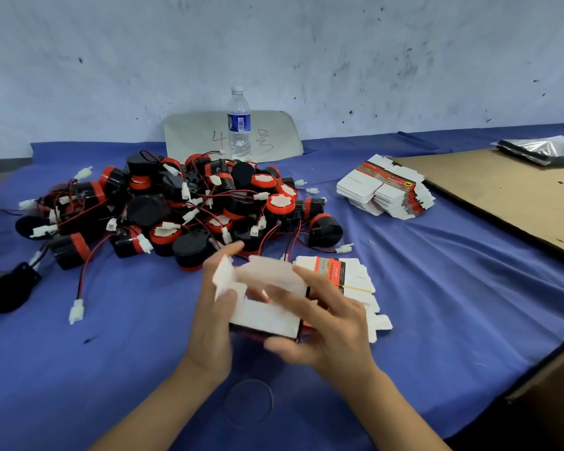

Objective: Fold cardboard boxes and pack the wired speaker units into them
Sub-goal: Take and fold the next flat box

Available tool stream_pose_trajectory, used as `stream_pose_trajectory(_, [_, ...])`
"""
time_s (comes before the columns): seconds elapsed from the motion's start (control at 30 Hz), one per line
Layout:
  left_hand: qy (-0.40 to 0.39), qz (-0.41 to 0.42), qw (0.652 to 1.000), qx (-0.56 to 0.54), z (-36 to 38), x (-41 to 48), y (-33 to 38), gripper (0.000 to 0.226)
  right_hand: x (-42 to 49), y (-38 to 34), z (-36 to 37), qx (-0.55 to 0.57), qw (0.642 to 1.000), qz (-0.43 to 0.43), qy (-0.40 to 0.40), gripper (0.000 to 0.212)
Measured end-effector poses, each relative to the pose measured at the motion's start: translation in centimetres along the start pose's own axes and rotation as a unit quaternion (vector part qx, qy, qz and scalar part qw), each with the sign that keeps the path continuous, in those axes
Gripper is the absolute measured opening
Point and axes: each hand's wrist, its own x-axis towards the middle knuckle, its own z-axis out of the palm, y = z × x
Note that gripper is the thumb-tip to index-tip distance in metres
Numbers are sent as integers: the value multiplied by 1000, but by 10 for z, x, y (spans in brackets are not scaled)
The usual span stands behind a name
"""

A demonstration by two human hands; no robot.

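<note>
- The left hand (219, 307) grips the left end of a partly folded cardboard box (267, 315); its thumb and fingers pinch a white end flap.
- The right hand (332, 323) grips the right end of the same box, fingers curled over the top and thumb below.
- The box is held just above the blue-covered table (437, 288), near its front edge. Flap detail is blurred.
- The pile of wired speaker units (176, 206) lies on the table behind the hands, black and red, wires tangled.
- A stack of flat boxes (355, 275) lies just beside the right hand.
- A second stack (385, 187) lies farther back, to the right.
- A water bottle (239, 125) stands upright behind the pile.
- A rubber band (248, 403) lies between the forearms.
</note>
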Motion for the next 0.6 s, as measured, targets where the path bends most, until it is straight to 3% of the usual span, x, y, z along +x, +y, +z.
stream_pose_trajectory(0.1, [-38,61,994,84,3,1,2,46,1,2,-2,86,989,116,34,44])
stream_pose_trajectory(0.17, [-60,50,990,114,7,0,4,45,1,4,-5,113,980,160,43,39])
stream_pose_trajectory(0.3, [-66,58,991,99,6,0,5,36,-1,4,-6,163,963,210,33,41])
stream_pose_trajectory(0.4, [-63,60,992,93,5,2,8,32,-1,5,-6,190,950,246,16,64])
stream_pose_trajectory(0.6, [-56,43,994,86,5,2,8,31,-1,1,-5,181,949,255,19,50])
